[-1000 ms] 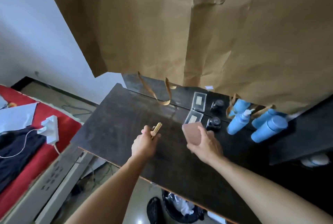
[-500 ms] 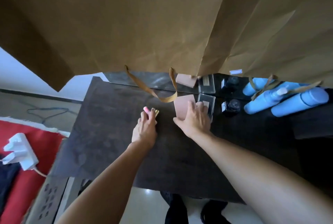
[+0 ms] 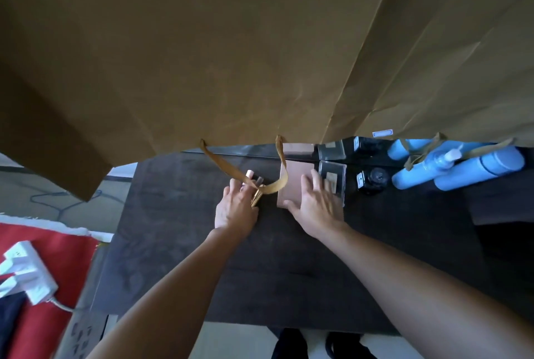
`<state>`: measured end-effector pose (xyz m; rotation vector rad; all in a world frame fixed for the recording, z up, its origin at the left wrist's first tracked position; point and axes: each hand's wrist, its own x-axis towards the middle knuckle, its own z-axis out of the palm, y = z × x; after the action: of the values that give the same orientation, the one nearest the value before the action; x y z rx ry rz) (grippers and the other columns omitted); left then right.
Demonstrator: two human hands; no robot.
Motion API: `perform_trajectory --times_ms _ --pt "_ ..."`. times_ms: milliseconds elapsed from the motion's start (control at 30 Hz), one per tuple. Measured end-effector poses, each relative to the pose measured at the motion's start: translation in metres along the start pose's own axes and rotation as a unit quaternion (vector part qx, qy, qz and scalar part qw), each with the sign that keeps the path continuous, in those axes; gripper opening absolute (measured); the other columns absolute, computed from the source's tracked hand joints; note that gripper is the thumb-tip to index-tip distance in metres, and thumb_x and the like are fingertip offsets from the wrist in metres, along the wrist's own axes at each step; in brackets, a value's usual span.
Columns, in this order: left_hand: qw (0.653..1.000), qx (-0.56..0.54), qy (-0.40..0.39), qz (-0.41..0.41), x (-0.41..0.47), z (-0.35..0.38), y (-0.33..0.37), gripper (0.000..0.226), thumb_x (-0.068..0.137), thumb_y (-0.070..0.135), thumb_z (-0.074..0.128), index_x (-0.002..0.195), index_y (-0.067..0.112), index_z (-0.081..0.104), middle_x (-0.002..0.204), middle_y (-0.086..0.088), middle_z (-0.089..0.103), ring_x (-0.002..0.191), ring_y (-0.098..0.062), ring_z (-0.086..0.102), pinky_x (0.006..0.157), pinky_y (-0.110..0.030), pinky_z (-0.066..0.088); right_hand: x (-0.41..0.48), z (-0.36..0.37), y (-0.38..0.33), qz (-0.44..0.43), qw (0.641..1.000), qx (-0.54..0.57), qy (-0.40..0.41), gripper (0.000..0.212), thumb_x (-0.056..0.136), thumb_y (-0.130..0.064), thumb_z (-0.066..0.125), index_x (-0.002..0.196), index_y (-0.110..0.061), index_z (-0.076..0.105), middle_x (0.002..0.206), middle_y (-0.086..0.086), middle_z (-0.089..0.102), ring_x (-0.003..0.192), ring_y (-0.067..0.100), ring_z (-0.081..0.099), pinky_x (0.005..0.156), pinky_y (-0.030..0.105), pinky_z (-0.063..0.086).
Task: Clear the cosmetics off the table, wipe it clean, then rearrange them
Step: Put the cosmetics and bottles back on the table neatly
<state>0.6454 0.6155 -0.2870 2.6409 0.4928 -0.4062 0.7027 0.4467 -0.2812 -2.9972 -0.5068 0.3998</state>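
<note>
Left hand (image 3: 235, 208) curled in a pinch, right hand (image 3: 318, 205) flat with fingers straight.

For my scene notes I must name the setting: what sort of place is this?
Probably a bedroom at home, at a dressing table: cosmetics such as the blue bottles are on a dark table against a reflecting back panel, and a red cloth bearing a power strip lies beside it.
</note>
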Motion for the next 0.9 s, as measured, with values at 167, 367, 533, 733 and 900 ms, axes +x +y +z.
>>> perform_trajectory --times_ms 167,367,533,733,900 --pt "0.998 -0.056 0.011 -0.034 0.011 0.001 0.011 0.058 0.088 0.029 0.063 0.14 0.021 0.041 0.127 -0.008 0.043 0.111 -0.031 0.052 0.088 -0.041 0.048 0.006 -0.004 0.013 -0.005 0.998 -0.058 0.006 0.075 0.087 -0.063 0.044 0.143 -0.014 0.028 0.153 0.006 0.025 0.128 0.03 0.034 0.086 0.042 0.046" --pt "0.994 -0.092 0.02 -0.051 0.01 0.004 0.027 0.037 0.092 0.031 0.055 0.12 0.007 0.055 0.119 -0.011 0.045 0.1 -0.033 0.056 0.079 -0.04 0.048 0.002 -0.013 0.036 -0.033 0.998 -0.056 -0.007 0.061 0.091 -0.055 0.043 0.14 -0.022 0.032 0.147 0.003 0.033 0.125 0.027 0.037 0.082 0.039 0.046" --pt "0.994 -0.036 0.074 -0.067 -0.028 0.005 0.032 0.029 0.094 0.035 0.045 0.11 0.013 0.055 0.114 -0.007 0.051 0.098 -0.03 0.056 0.071 -0.038 0.045 -0.017 -0.016 0.069 -0.058 0.996 -0.014 0.07 0.036 0.087 -0.044 0.055 0.114 -0.02 0.057 0.114 0.0 0.057 0.106 0.025 0.052 0.066 0.035 0.047" --pt "0.998 0.023 0.066 0.008 -0.062 0.02 0.086 0.022 0.09 0.029 0.047 0.101 0.016 0.061 0.105 -0.002 0.063 0.091 -0.029 0.061 0.067 -0.035 0.042 -0.049 -0.023 0.132 -0.057 0.99 0.022 0.124 0.021 0.079 -0.036 0.067 0.09 -0.017 0.066 0.083 -0.001 0.064 0.082 0.024 0.062 0.054 0.034 0.048" --pt "0.992 0.036 0.078 0.09 -0.077 0.037 0.163 0.021 0.091 0.031 0.047 0.097 0.016 0.06 0.101 -0.002 0.064 0.088 -0.027 0.063 0.068 -0.034 0.047 -0.082 -0.028 0.209 -0.057 0.983 0.075 0.159 0.018 0.076 -0.033 0.07 0.085 -0.018 0.066 0.069 -0.005 0.064 0.066 0.021 0.065 0.049 0.032 0.049"
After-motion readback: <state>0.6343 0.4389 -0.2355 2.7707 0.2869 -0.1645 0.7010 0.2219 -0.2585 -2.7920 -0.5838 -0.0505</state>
